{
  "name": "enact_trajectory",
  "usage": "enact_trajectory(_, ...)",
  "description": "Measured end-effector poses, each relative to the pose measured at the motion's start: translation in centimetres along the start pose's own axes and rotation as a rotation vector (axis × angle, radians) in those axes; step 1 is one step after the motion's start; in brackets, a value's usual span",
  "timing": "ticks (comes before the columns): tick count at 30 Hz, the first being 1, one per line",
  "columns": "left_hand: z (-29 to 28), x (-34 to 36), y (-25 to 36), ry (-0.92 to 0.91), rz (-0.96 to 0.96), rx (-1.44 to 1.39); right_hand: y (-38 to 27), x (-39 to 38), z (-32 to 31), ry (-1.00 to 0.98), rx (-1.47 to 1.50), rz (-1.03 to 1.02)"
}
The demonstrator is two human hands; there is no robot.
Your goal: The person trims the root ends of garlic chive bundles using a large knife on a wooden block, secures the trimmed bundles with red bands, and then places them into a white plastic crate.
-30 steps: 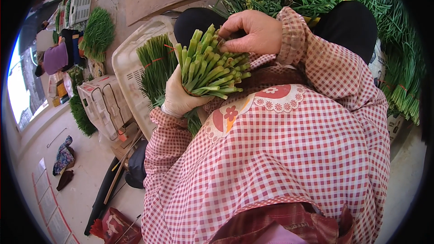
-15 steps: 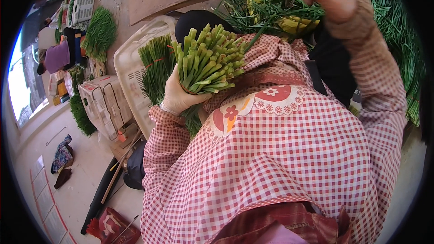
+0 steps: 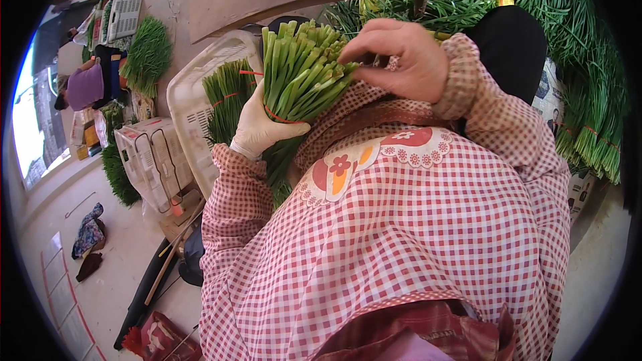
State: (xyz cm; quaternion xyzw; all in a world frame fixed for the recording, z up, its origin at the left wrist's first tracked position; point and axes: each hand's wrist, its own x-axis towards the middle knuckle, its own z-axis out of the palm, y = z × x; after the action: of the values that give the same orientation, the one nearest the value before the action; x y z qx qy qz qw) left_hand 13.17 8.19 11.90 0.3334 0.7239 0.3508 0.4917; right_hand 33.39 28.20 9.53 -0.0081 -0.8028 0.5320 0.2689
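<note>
Green stems (image 3: 301, 73) lie bundled in the left hand (image 3: 256, 126), which I see wrapped round them by a red band (image 3: 279, 119); the right hand (image 3: 409, 60) is at their right edge, fingers curved, whether pinching one I cannot tell.

That thick bundle of green stalks (image 3: 304, 70) sits tilted in the left hand (image 3: 261, 124), pale cut ends fanning outward unevenly; a thin red band (image 3: 281, 119) cinches it, and darker leaves trail out beneath.
</note>
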Motion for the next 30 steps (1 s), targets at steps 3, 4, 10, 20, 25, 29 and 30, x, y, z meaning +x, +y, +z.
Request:
enact_trajectory(3, -0.3, 0.1, -0.1, -0.017, -0.013, -0.074, -0.2, 0.4, 1.5, -0.007, 0.041, -0.019)
enact_trajectory(4, -0.5, 0.1, -0.2, -0.034, -0.016, -0.114, -0.3, 0.5, 1.6, 0.007, -0.03, -0.043)
enact_trajectory(10, -0.8, 0.6, 0.5, -0.087, -0.06, -0.154, 0.3, 0.7, 2.5, 0.104, -0.196, -0.131)
enact_trajectory(20, -0.1, 0.7, 0.4, -0.098, -0.028, -0.218, -0.2, 1.1, 0.9, -0.011, -0.23, -0.182)
enact_trajectory(25, 0.4, 0.1, 0.1, -0.029, 0.039, -0.072, -1.0, 1.1, -3.7, -0.081, 0.065, 0.145)
enact_trajectory(29, -0.1, -0.7, -0.4, -0.001, 0.004, -0.084, -2.0, -1.9, -11.1, 0.213, -0.007, 0.402)
enact_trajectory(30, -0.1, -0.8, -0.4, -0.003, 0.006, -0.087, -0.9, -2.8, -16.0, 0.02, 0.081, 0.374)
